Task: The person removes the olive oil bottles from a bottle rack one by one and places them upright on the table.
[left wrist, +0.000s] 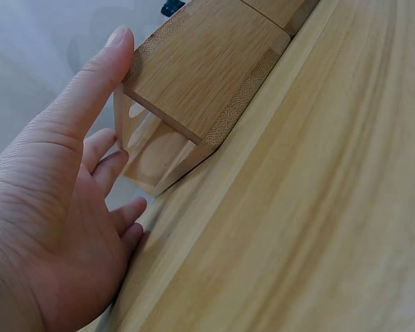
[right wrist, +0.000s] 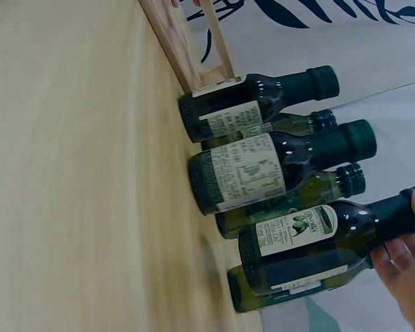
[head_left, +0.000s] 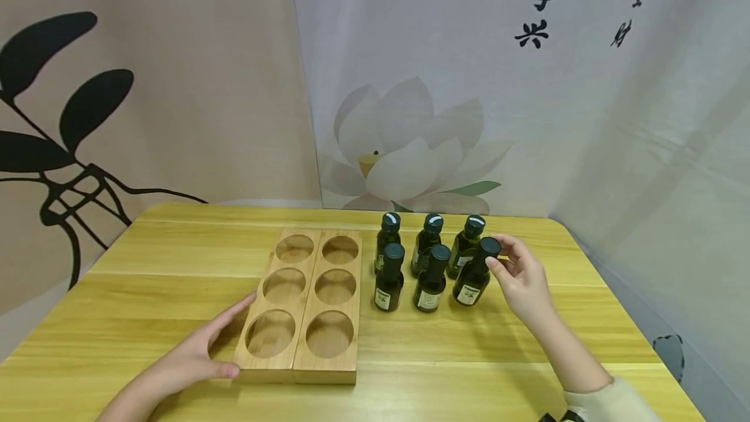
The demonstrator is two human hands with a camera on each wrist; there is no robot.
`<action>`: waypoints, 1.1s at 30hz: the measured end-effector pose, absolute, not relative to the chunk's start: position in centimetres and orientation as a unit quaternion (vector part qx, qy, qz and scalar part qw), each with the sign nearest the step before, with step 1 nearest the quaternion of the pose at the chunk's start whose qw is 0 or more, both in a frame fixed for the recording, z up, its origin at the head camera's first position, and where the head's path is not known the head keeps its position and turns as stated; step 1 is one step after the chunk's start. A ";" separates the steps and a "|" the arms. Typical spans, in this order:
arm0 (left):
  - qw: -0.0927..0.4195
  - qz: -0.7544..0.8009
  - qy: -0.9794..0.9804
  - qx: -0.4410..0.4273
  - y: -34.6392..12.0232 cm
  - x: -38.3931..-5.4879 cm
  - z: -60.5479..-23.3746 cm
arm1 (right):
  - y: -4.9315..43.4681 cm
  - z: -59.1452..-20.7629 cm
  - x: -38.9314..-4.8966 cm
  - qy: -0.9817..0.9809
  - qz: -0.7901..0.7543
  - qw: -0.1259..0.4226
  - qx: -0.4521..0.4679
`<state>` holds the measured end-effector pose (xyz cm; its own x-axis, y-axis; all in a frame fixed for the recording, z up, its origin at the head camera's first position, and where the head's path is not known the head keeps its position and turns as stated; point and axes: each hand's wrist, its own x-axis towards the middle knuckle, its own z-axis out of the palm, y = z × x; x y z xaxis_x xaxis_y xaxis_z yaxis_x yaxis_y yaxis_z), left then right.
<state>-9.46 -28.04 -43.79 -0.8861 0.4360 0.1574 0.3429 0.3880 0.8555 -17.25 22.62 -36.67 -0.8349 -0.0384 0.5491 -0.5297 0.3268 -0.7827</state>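
My right hand [head_left: 523, 277] pinches the neck and cap of a dark olive oil bottle [head_left: 471, 282], the rightmost in the front row. That bottle leans to the right, and in the right wrist view its base is off the tabletop. Two more dark bottles, one in the middle [head_left: 430, 285] and one on the left [head_left: 389, 284], stand beside it. At the left, a pale wooden rack [head_left: 298, 344] with two columns of round holes lies on the table. My left hand [head_left: 196, 357] rests against it, fingers spread, thumb at the near left corner and index finger along the left side.
Behind the front bottles stands a row of three greener bottles with dark caps, among them the back left one [head_left: 388, 234]. All are on a yellow wooden table [head_left: 422, 376]. A printed cloth backdrop [head_left: 410, 18] hangs behind the far edge.
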 end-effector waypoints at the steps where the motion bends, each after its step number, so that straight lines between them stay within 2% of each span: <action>1: 0.045 0.501 0.832 0.235 -28.0 -9.5 -43.8 | 22.6 -36.8 -17.2 -0.784 0.551 0.222 0.181; 15: 0.053 0.510 0.825 0.236 -28.0 -9.4 -43.5 | 22.4 -38.6 -17.1 -0.784 0.555 0.218 0.171; 21: 0.062 0.521 0.819 0.234 -28.1 -9.6 -43.6 | 22.4 -38.8 -16.9 -0.783 0.559 0.219 0.161; 33: 0.072 0.535 0.809 0.233 -28.3 -9.4 -43.3 | 24.9 -37.6 -17.0 -0.793 0.542 0.198 0.196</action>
